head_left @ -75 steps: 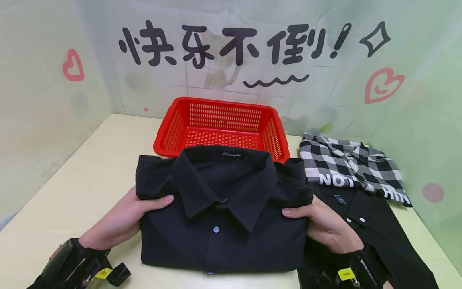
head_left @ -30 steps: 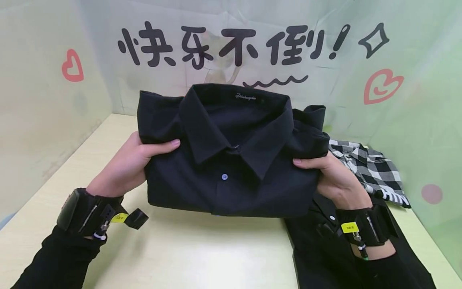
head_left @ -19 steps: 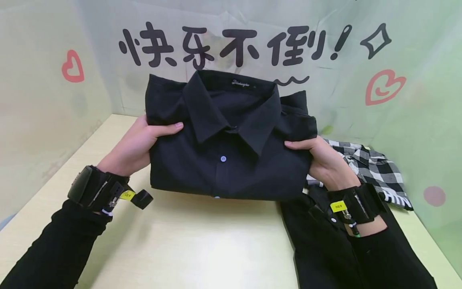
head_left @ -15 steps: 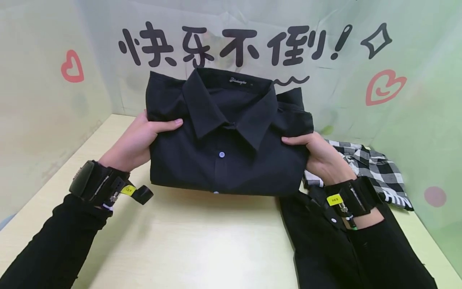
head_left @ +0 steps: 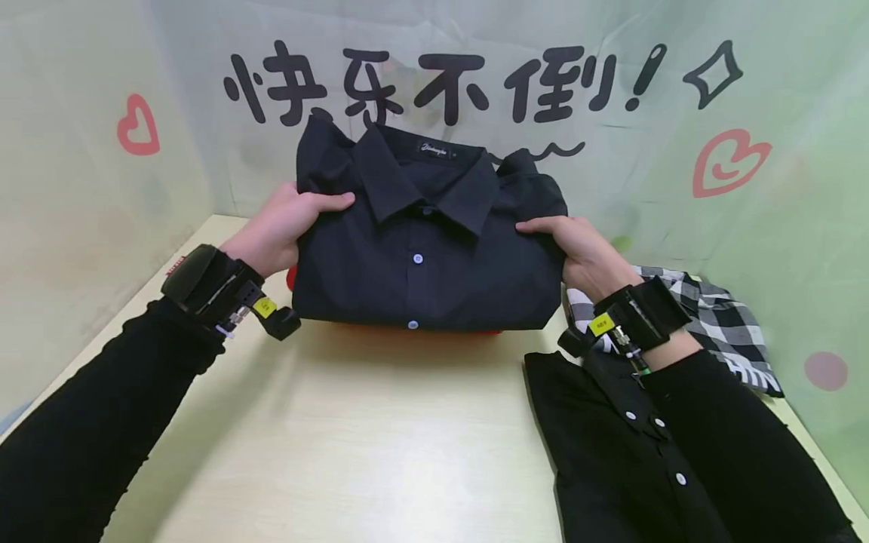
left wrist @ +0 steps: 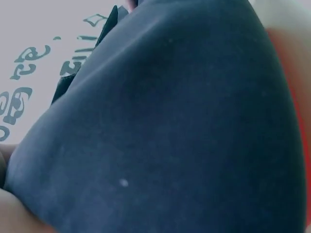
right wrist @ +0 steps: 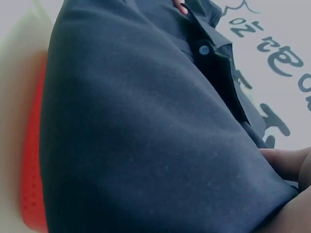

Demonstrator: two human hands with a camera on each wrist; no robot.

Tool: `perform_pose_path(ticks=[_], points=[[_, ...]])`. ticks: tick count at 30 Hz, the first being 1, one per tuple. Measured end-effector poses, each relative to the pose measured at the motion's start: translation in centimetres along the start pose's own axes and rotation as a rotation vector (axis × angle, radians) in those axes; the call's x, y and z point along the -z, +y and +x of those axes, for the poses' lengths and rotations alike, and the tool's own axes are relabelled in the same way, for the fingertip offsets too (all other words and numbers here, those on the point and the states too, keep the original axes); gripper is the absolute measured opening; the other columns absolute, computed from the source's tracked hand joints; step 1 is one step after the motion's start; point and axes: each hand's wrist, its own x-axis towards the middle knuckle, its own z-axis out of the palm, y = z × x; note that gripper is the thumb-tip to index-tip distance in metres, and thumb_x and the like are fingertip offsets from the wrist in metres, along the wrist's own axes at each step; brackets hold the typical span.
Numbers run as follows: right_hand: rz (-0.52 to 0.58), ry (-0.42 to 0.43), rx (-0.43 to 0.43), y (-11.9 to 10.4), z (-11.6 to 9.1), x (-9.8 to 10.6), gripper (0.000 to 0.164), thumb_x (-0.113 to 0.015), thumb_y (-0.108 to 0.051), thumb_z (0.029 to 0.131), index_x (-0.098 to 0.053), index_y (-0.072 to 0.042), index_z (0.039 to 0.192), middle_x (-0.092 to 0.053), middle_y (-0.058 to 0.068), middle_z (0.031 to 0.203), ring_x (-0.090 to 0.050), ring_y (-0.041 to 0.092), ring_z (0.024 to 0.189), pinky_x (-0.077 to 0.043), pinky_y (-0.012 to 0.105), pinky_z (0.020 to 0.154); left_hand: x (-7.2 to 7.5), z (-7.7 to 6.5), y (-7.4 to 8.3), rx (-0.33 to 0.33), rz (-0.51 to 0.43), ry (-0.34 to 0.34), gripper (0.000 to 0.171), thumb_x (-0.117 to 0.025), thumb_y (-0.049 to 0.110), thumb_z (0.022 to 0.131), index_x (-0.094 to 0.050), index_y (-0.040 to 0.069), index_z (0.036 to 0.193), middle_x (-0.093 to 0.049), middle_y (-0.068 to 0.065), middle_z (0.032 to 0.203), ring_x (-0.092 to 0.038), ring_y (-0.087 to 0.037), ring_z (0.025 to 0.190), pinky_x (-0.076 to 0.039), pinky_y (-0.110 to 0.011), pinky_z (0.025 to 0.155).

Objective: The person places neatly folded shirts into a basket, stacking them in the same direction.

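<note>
A folded dark navy shirt [head_left: 434, 264] with a collar and pale buttons hangs raised above the table in the head view. My left hand [head_left: 278, 226] grips its left side, thumb across the front and the other fingers hidden behind the cloth. On the opposite side my right hand [head_left: 587, 253] holds it the same way. Behind the shirt is a red basket [head_left: 291, 277], mostly hidden; only slivers show past the shirt's edge. In the right wrist view, the basket's perforated wall [right wrist: 34, 179] shows beside the shirt's lower edge.
A black shirt [head_left: 611, 452] with white buttons lies folded on the right of the pale table [head_left: 353, 452]. Beyond it lies a black-and-white checked shirt [head_left: 726, 317] with white lettering. A printed sheet [head_left: 611, 173] with writing covers the wall behind.
Both hands have lifted the navy shirt off its low position in front of the basket and carried it up and away from me, until it hides most of the basket.
</note>
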Motion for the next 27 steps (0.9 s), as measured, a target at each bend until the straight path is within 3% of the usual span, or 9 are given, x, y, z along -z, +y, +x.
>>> perform_pose_path(ticks=[7, 15, 17, 23, 27], points=[[-0.05, 0.087, -0.012, -1.4, 0.9, -0.5, 0.073, -0.07, -0.006, 0.089, -0.03, -0.003, 0.15, -0.046, 0.005, 0.139, -0.054, 0.02, 0.111, -0.046, 0.031, 0.096, -0.8, 2.6, 1.4, 0.098, 0.159, 0.046, 0.058, -0.068, 0.022, 0.093, -0.038, 0.003, 0.139, -0.049, -0.008, 0.129, -0.054, -0.025, 0.11, -0.043, -0.036, 0.101], [-0.143, 0.151, -0.02, -1.0, 2.7, -0.9, 0.07, -0.071, -0.003, 0.088, -0.032, 0.0, 0.147, -0.042, 0.005, 0.141, -0.054, 0.018, 0.105, -0.047, 0.029, 0.091, -0.3, 5.2, 1.2, 0.183, 0.299, 0.108, 0.066, -0.065, 0.026, 0.096, -0.031, 0.0, 0.145, -0.046, -0.011, 0.131, -0.051, -0.027, 0.113, -0.042, -0.037, 0.103], [-0.169, 0.169, -0.039, -0.9, 3.1, -0.9, 0.072, -0.071, -0.004, 0.089, -0.03, 0.0, 0.149, -0.04, 0.005, 0.143, -0.052, 0.018, 0.107, -0.046, 0.029, 0.092, 0.0, 5.7, 1.1, 0.206, 0.304, 0.114, 0.069, -0.065, 0.026, 0.096, -0.028, 0.0, 0.148, -0.044, -0.013, 0.137, -0.049, -0.028, 0.117, -0.04, -0.037, 0.104], [-0.257, 0.195, -0.077, -0.1, 4.2, -0.9, 0.069, -0.071, -0.004, 0.089, -0.033, 0.004, 0.146, -0.04, 0.009, 0.144, -0.05, 0.02, 0.107, -0.046, 0.029, 0.091, 0.4, 6.4, 0.9, 0.345, 0.204, 0.085, 0.073, -0.061, 0.024, 0.098, -0.019, 0.001, 0.153, -0.036, -0.014, 0.15, -0.042, -0.028, 0.129, -0.034, -0.036, 0.11], [-0.267, 0.183, -0.081, 0.0, 4.7, -1.1, 0.063, -0.069, -0.002, 0.09, -0.036, 0.005, 0.144, -0.042, 0.01, 0.141, -0.051, 0.02, 0.103, -0.046, 0.029, 0.089, 0.7, 6.8, 1.1, 0.386, 0.191, 0.055, 0.071, -0.059, 0.022, 0.099, -0.02, 0.0, 0.154, -0.034, -0.014, 0.152, -0.04, -0.027, 0.131, -0.031, -0.037, 0.111]])
